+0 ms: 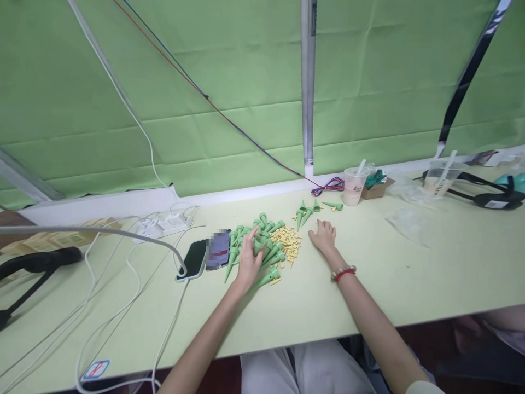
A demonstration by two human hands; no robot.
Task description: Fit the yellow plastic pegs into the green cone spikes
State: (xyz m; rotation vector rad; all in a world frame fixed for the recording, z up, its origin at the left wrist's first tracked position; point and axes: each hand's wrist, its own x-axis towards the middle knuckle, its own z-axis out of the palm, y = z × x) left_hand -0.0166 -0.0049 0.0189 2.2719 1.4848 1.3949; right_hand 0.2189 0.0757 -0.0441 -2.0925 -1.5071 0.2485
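Note:
My left hand reaches into a heap of green cone-shaped plastic spikes. Its thumb and fingers close around the wide open end of one green plastic spike. Beside the heap, on its right, lies a pile of small yellow plastic pieces. My right hand rests on the table to the right of that pile, fingers slightly bent and apart, with nothing visible in them. Just beyond it are several spikes with small yellow pieces at them. One spike with a yellow piece lies nearest me.
Two phones lie left of the heap, near a white power strip and loose white cables. Behind on the right stand a drink cup, a small cardboard box, plastic bags and another cup.

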